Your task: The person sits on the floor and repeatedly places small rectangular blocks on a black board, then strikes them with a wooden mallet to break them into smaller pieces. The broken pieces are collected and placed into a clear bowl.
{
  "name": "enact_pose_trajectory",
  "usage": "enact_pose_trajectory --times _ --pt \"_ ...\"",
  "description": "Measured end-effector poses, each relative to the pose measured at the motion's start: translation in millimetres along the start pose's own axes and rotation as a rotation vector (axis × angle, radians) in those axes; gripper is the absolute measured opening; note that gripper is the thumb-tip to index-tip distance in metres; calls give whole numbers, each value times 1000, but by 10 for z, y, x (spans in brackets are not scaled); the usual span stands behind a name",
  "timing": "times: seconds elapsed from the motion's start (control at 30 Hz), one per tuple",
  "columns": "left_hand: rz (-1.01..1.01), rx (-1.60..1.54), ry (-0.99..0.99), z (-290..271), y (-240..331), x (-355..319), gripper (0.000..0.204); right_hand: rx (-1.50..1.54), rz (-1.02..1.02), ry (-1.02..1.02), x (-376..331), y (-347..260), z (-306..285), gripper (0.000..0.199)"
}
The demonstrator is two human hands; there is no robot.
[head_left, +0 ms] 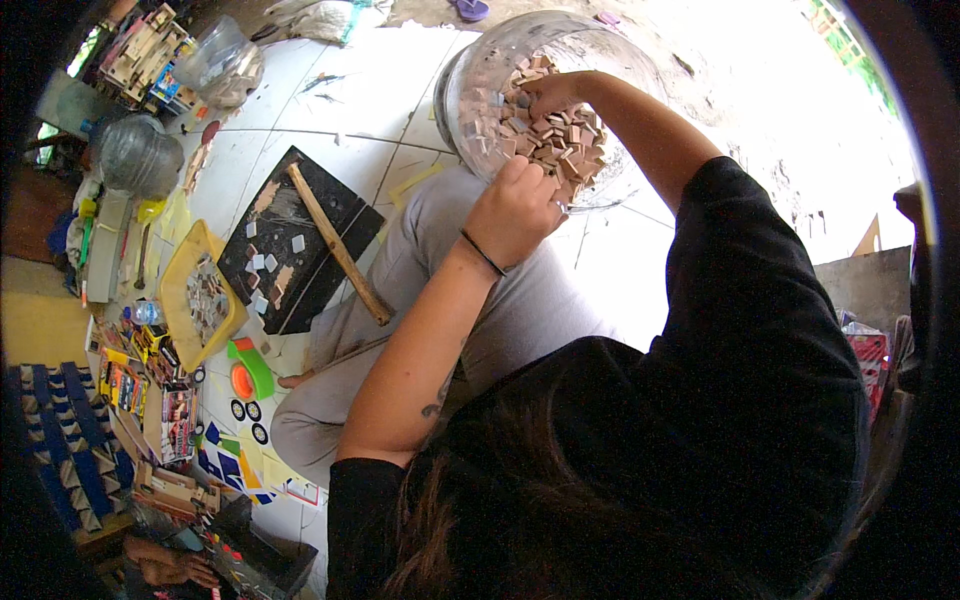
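A large clear plastic tub (625,75) lies tipped on the tiled floor in front of me, holding a heap of small brown wooden blocks (560,145). My left hand (515,208) is closed on the tub's near rim, knuckles up. Inside the tub, my right hand (556,95) reaches down into the heap from the right. Its fingertips are hidden among the blocks, so what they hold does not show. To the left of my knee, a hammer (335,240) with a long wooden handle lies across a black board (290,225). Small pale tiles (298,243) are scattered on that board.
Left of the board stands a yellow tray (168,290) of small pieces. Nearby are a green-and-orange tape dispenser (247,372), black toy wheels (252,410) and coloured sticker sheets (235,465). Clear containers (140,155) stand at the far left. Another person's hand (185,570) shows at the lower left.
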State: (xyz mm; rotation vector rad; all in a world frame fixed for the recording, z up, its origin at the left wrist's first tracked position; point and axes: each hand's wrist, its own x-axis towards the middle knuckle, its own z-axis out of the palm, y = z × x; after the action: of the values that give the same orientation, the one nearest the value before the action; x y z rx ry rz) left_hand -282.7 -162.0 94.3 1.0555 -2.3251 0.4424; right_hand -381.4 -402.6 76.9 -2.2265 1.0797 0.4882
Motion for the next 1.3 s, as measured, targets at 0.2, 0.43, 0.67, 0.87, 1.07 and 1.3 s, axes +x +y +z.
enact_pose_trajectory --times 0.2,0.43,0.67,0.87,1.07,1.3 --pt "2 -24 -40 8 -19 -15 20 -459 -164 95 -77 -108 244 44" --pt "-18 -24 -39 -2 -2 -5 21 1253 -117 126 -766 -165 229 21" --pt "-81 -20 -47 -106 41 99 15 2046 -416 108 -1189 -435 520 47" --pt "-123 -98 -140 -190 -19 166 20 2346 -576 123 -1296 -548 667 54" --pt "-221 -136 -136 -259 -6 285 16 2365 -589 121 -1304 -581 712 53" --pt "-517 -232 -83 -503 -162 692 23 2274 -341 144 -1434 -677 761 50"
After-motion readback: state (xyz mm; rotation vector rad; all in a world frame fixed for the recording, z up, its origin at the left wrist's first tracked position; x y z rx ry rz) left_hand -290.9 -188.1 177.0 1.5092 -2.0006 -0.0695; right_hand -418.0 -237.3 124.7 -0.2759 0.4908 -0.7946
